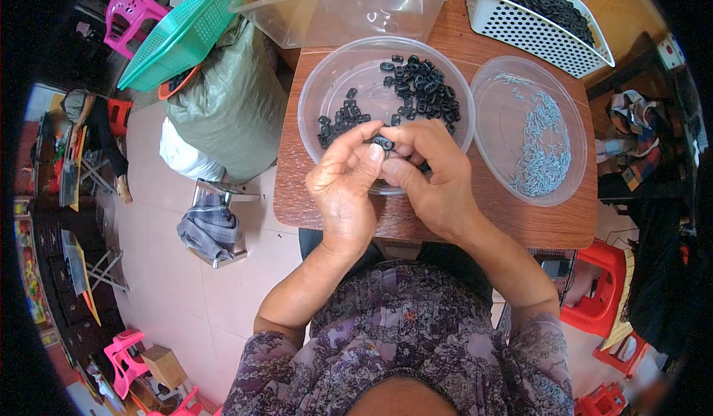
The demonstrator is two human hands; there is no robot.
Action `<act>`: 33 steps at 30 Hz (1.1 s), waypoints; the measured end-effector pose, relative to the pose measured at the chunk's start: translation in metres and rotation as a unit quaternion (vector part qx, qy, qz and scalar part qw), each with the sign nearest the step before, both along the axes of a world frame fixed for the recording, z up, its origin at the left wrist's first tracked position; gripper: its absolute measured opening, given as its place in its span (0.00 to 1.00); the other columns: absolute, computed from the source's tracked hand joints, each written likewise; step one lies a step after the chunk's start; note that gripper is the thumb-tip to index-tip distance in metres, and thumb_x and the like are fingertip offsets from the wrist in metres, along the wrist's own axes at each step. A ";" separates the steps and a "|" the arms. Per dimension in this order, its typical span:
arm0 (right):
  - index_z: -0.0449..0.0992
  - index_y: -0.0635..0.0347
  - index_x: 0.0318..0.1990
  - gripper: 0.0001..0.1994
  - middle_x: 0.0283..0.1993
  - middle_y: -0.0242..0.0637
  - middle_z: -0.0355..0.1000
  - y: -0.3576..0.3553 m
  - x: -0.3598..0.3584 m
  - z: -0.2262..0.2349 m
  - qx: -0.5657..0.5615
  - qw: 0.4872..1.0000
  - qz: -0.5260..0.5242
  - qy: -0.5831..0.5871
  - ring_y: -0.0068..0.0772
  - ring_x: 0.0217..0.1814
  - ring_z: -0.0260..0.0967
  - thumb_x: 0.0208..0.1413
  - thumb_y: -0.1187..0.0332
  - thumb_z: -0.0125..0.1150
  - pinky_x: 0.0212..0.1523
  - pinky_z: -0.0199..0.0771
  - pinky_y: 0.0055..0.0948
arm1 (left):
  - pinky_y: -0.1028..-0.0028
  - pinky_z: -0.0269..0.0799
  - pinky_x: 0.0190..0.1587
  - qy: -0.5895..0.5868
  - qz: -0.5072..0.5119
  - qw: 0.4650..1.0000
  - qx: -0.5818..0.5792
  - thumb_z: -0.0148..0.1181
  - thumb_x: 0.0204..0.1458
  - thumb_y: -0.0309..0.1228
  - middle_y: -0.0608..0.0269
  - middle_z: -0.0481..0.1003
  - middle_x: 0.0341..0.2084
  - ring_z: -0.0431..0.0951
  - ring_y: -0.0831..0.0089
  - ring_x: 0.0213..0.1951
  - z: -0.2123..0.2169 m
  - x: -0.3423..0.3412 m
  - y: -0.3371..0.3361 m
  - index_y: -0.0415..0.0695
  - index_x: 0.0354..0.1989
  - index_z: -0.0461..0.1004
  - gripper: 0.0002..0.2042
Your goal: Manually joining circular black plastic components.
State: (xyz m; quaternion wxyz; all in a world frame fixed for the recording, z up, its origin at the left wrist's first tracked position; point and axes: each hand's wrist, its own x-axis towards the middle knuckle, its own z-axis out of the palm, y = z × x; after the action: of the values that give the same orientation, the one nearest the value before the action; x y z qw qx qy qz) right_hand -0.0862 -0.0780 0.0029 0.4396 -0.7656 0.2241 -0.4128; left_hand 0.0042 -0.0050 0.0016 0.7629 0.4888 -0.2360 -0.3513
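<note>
Head view: both hands meet over the near side of a round clear tub (327, 82) on a wooden tabletop (405, 226), fingertips pinched together around one small black part (383, 143). It sits between them — its two round holes side by side, its long axis running roughly left to right. The left hand (345, 186) comes from the near left, thumb pointing far; the right hand (434, 174), fingers curled, lies nearer the silver screws (546, 152) in the right-hand tray (494, 141).
</note>
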 end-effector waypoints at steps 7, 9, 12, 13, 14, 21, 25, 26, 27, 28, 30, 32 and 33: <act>0.73 0.63 0.43 0.16 0.34 0.31 0.67 0.001 -0.004 -0.012 0.018 1.000 -0.008 -0.021 0.21 0.33 0.61 0.42 0.78 0.61 0.34 0.63 0.20 | 0.80 0.68 0.39 0.031 -0.012 0.999 -0.005 0.53 0.51 0.23 0.58 0.73 0.38 0.71 0.78 0.34 0.006 -0.006 0.004 0.31 0.46 0.69 0.14; 0.73 0.63 0.43 0.16 0.35 0.31 0.67 0.000 -0.007 -0.013 0.031 0.999 -0.002 -0.031 0.20 0.34 0.61 0.42 0.78 0.61 0.34 0.63 0.19 | 0.79 0.68 0.41 0.004 -0.032 0.999 -0.010 0.51 0.53 0.23 0.58 0.73 0.36 0.72 0.78 0.34 0.000 -0.003 0.006 0.32 0.47 0.68 0.13; 0.73 0.63 0.43 0.16 0.35 0.32 0.68 0.001 -0.010 -0.013 0.060 0.997 0.007 -0.037 0.20 0.34 0.62 0.43 0.78 0.61 0.34 0.63 0.19 | 0.78 0.68 0.43 -0.029 -0.049 0.998 -0.021 0.49 0.54 0.23 0.59 0.73 0.36 0.72 0.78 0.35 -0.003 -0.003 0.007 0.33 0.48 0.67 0.14; 0.73 0.64 0.43 0.16 0.36 0.32 0.68 0.001 -0.010 -0.013 0.075 0.997 0.010 -0.033 0.20 0.35 0.62 0.43 0.79 0.60 0.35 0.63 0.19 | 0.78 0.68 0.43 -0.036 -0.046 0.998 -0.028 0.49 0.54 0.23 0.59 0.73 0.36 0.72 0.78 0.36 -0.003 -0.003 0.006 0.33 0.49 0.67 0.14; 0.73 0.64 0.43 0.16 0.36 0.32 0.68 0.002 -0.011 -0.012 0.076 0.997 0.010 -0.032 0.20 0.35 0.62 0.43 0.79 0.60 0.35 0.63 0.19 | 0.78 0.68 0.43 -0.036 -0.047 0.998 -0.028 0.49 0.54 0.23 0.59 0.73 0.36 0.72 0.78 0.36 -0.003 -0.004 0.006 0.33 0.49 0.67 0.14; 0.73 0.64 0.38 0.13 0.33 0.39 0.69 0.007 -0.007 -0.010 0.024 0.999 -0.028 -0.037 0.34 0.33 0.64 0.42 0.73 0.59 0.35 0.65 0.29 | 0.79 0.66 0.45 -0.026 -0.007 0.999 -0.027 0.54 0.51 0.24 0.57 0.71 0.42 0.71 0.77 0.40 -0.007 -0.012 0.007 0.31 0.48 0.66 0.16; 0.73 0.64 0.39 0.14 0.34 0.39 0.70 0.009 -0.006 -0.011 0.002 0.997 -0.040 -0.064 0.33 0.32 0.64 0.41 0.76 0.60 0.34 0.65 0.28 | 0.79 0.65 0.46 -0.033 0.006 0.999 -0.035 0.54 0.52 0.24 0.58 0.71 0.41 0.70 0.78 0.40 -0.005 -0.015 0.008 0.30 0.48 0.66 0.16; 0.73 0.64 0.39 0.14 0.34 0.39 0.70 0.009 -0.006 -0.011 0.003 0.997 -0.039 -0.064 0.33 0.32 0.64 0.41 0.76 0.60 0.34 0.65 0.28 | 0.79 0.65 0.46 -0.033 0.007 0.999 -0.035 0.54 0.52 0.24 0.58 0.71 0.41 0.70 0.78 0.40 -0.005 -0.013 0.008 0.30 0.48 0.66 0.16; 0.73 0.64 0.39 0.14 0.35 0.39 0.70 0.008 -0.007 -0.012 0.004 0.997 -0.039 -0.066 0.33 0.32 0.64 0.40 0.77 0.60 0.33 0.66 0.28 | 0.80 0.65 0.46 -0.036 -0.009 0.999 -0.024 0.54 0.52 0.24 0.59 0.72 0.41 0.70 0.78 0.40 -0.006 -0.011 0.009 0.30 0.49 0.66 0.16; 0.73 0.64 0.39 0.15 0.35 0.39 0.71 0.008 -0.007 -0.012 0.005 0.997 -0.038 -0.069 0.32 0.32 0.64 0.39 0.78 0.61 0.33 0.66 0.27 | 0.80 0.65 0.46 -0.038 -0.024 0.999 -0.013 0.54 0.52 0.24 0.59 0.72 0.41 0.70 0.79 0.40 -0.007 -0.009 0.010 0.30 0.49 0.66 0.17; 0.74 0.64 0.39 0.15 0.35 0.39 0.71 0.008 -0.008 -0.013 0.001 0.997 -0.039 -0.067 0.32 0.32 0.64 0.39 0.78 0.61 0.33 0.66 0.27 | 0.81 0.65 0.46 -0.026 -0.031 0.999 -0.020 0.54 0.52 0.24 0.59 0.72 0.41 0.70 0.80 0.40 -0.003 -0.010 0.010 0.30 0.49 0.65 0.17; 0.74 0.64 0.39 0.15 0.35 0.39 0.71 0.009 -0.008 -0.013 -0.002 0.997 -0.040 -0.065 0.32 0.32 0.64 0.39 0.78 0.61 0.33 0.66 0.27 | 0.82 0.65 0.45 -0.013 -0.037 0.999 -0.027 0.54 0.52 0.24 0.59 0.72 0.41 0.70 0.80 0.40 -0.003 -0.011 0.009 0.30 0.49 0.65 0.17; 0.74 0.64 0.39 0.14 0.34 0.39 0.71 0.009 -0.007 -0.013 -0.001 0.997 -0.042 -0.063 0.32 0.31 0.64 0.40 0.77 0.61 0.33 0.66 0.27 | 0.82 0.65 0.45 -0.031 -0.022 0.999 -0.027 0.54 0.52 0.24 0.58 0.71 0.42 0.70 0.80 0.40 -0.004 -0.011 0.009 0.30 0.49 0.66 0.17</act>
State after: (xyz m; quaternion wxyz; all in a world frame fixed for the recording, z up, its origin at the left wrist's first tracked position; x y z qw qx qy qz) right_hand -0.0936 -0.0686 -0.0096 0.4343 -0.7284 0.2274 -0.4786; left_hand -0.0069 0.0036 -0.0029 0.7604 0.4733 -0.2796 -0.3459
